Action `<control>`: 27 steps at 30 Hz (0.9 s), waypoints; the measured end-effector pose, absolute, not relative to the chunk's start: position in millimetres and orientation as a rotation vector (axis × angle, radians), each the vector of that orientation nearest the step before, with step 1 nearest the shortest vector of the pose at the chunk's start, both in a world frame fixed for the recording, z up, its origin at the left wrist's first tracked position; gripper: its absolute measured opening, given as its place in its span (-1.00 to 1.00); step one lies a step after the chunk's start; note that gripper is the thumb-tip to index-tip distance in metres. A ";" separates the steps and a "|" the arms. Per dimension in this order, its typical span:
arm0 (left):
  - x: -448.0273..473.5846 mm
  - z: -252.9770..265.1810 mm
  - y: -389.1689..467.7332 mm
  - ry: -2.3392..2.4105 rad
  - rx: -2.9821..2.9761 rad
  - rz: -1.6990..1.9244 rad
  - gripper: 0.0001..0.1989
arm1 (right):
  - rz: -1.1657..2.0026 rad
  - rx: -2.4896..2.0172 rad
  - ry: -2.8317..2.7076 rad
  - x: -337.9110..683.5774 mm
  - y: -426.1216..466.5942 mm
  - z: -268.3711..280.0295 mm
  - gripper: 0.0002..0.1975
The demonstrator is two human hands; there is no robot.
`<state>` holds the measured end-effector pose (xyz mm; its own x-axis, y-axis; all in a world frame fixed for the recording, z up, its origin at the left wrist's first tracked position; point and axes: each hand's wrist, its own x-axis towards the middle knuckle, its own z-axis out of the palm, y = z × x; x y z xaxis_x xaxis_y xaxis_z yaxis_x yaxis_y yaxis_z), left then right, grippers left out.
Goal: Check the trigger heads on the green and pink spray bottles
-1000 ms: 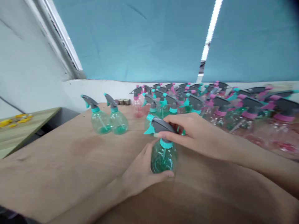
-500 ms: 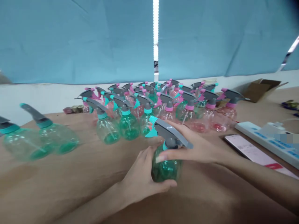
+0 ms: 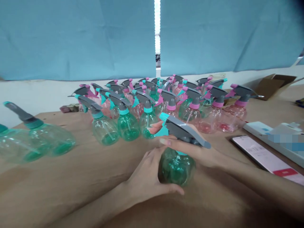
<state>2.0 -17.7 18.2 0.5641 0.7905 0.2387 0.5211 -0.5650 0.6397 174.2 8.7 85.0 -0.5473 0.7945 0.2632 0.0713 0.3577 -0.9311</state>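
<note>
A see-through green spray bottle (image 3: 177, 169) with a grey and turquoise spray head stands close in front of me, its nozzle pointing left. My left hand (image 3: 148, 177) is curved around the left side of its round body, thumb low across the front. Around the neck, just under the spray head, closes my right hand (image 3: 192, 148); its thumb crosses the front and its other fingers are partly hidden behind the trigger. Behind it stands a row of spray bottles, among them a green one (image 3: 128, 125) and a pink-collared one (image 3: 193, 109).
Two clear green spray bottles stand apart at left, the nearer to the middle (image 3: 54, 139) whole in view. On the right lie a phone (image 3: 263, 155) and a white power strip (image 3: 257, 126). An open cardboard box (image 3: 270, 87) stands farther back, before a blue curtain (image 3: 83, 38).
The right hand has shifted around the bottle's neck, and the spray head now sits slightly farther right. The left hand keeps its hold on the body. My view has moved slightly.
</note>
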 end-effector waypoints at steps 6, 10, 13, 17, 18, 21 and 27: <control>-7.1 13.3 -14.4 1.184 2.471 0.544 -0.10 | 1.094 -0.846 -2.021 183.8 15.8 75.2 -0.61; -20.7 5.9 -9.7 1.333 2.579 0.427 -0.37 | 0.985 -0.962 -1.969 187.6 19.0 74.6 -0.63; -31.1 3.0 -7.4 1.430 2.592 0.389 -0.49 | 0.904 -1.046 -1.962 190.5 20.4 81.3 -0.70; -36.4 2.9 -6.8 1.446 2.594 0.371 -0.54 | 0.925 -1.112 -1.992 192.8 20.4 89.3 -0.66; -36.3 2.8 -6.8 1.442 2.597 0.371 -0.53 | 0.933 -1.122 -1.993 192.9 20.2 89.7 -0.64; -34.9 1.9 -6.7 1.443 2.596 0.392 -0.54 | 0.904 -1.134 -1.987 192.4 19.7 87.3 -0.67; -33.9 1.0 -6.6 1.430 2.595 0.428 -0.55 | 0.864 -1.095 -1.967 188.6 21.4 81.6 -0.82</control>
